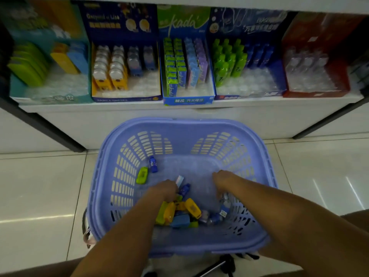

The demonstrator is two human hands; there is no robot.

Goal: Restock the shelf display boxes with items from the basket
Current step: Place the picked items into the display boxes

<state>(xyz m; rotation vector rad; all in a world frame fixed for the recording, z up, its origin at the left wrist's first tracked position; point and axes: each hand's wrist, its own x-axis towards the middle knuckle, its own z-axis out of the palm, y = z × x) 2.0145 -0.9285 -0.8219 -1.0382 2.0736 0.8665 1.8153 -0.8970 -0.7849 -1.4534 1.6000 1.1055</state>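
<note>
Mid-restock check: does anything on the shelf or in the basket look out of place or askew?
One thing: the kada display box sticks out past the shelf edge, while its neighbours sit further back. In the purple basket, a green item and a blue item lie apart from the main pile. Nothing looks spilled or damaged.

You reached into a slotted lilac plastic basket [180,134] with a smooth, faintly shiny rim; it sat on glossy pale floor tiles [40,186]. The printed cardboard display boxes [188,99] above looked matt, their packets glossy.
</note>
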